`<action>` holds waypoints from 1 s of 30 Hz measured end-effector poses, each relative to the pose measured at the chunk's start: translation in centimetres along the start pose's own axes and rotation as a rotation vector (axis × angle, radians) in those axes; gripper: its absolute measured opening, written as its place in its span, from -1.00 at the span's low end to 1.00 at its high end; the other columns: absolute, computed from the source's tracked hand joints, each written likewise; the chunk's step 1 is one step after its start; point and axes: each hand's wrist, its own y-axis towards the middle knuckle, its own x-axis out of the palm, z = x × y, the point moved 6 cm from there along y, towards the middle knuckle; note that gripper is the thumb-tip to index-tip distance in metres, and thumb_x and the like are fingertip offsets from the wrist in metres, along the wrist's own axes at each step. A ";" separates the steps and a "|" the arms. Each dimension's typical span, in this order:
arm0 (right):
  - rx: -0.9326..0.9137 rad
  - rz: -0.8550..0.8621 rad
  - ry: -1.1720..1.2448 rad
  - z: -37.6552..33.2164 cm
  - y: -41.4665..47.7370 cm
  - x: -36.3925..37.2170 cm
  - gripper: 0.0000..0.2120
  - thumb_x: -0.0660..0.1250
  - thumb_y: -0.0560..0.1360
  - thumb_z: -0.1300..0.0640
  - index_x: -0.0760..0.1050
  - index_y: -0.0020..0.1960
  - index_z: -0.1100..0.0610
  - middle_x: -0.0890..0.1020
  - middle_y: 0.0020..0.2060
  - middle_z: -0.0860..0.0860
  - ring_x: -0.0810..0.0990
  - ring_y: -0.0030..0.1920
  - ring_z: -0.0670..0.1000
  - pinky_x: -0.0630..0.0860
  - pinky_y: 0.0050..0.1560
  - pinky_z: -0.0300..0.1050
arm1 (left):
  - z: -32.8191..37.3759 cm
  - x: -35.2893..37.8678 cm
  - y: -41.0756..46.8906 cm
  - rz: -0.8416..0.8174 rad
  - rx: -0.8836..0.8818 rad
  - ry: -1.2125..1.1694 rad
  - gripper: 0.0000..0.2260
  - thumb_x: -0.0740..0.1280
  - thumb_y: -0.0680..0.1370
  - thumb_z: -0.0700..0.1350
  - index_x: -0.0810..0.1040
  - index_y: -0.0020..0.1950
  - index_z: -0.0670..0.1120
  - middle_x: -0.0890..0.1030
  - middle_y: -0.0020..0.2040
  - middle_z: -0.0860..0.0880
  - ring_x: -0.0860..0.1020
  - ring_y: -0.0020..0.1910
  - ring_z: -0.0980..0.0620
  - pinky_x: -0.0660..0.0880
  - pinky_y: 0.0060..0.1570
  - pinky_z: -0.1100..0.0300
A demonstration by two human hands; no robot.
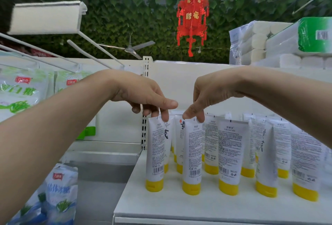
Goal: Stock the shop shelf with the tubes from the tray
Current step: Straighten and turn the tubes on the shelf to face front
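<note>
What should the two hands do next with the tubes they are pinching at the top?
Probably let go. The left hand pinches the crimped top of the leftmost front tube, and the right hand pinches the tube beside it. Both tubes already stand upright on their yellow caps on the white shelf, in line with the front row, so opening the fingers and lifting away looks like the sensible move.

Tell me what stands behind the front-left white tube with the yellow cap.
Behind the front-left white tube with the yellow cap stands another white tube showing a large black character; further tubes stand behind that one. Their lower parts are mostly covered.
</note>
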 end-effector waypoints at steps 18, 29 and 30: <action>-0.092 0.071 0.016 -0.5 -0.3 -0.1 -0.89 0.55 0.38 0.02 0.71 -0.13 0.01 0.67 -0.15 -0.17 0.57 0.05 -0.07 0.44 0.21 -0.05 | 1.3 0.0 -0.3 0.296 0.043 0.189 -0.92 0.53 0.41 -0.06 0.67 -0.21 -0.03 0.53 -0.47 0.20 0.46 -0.43 0.28 0.33 -0.32 0.28; -0.089 0.087 0.066 0.0 -0.3 0.2 -0.89 0.57 0.35 0.03 0.72 -0.15 0.02 0.69 -0.17 -0.16 0.58 0.04 -0.07 0.44 0.29 0.07 | 1.7 -0.2 -0.4 0.312 -0.007 0.258 -0.90 0.53 0.41 -0.04 0.67 -0.21 -0.04 0.54 -0.49 0.22 0.47 -0.33 0.16 0.32 -0.31 0.23; -0.088 0.091 0.067 0.1 -0.3 0.2 -0.89 0.57 0.35 0.03 0.72 -0.15 0.02 0.69 -0.17 -0.16 0.58 0.05 -0.06 0.44 0.29 0.07 | 1.6 -0.2 -0.4 0.313 -0.012 0.262 -0.90 0.53 0.41 -0.04 0.68 -0.21 -0.04 0.55 -0.49 0.22 0.47 -0.33 0.17 0.32 -0.31 0.23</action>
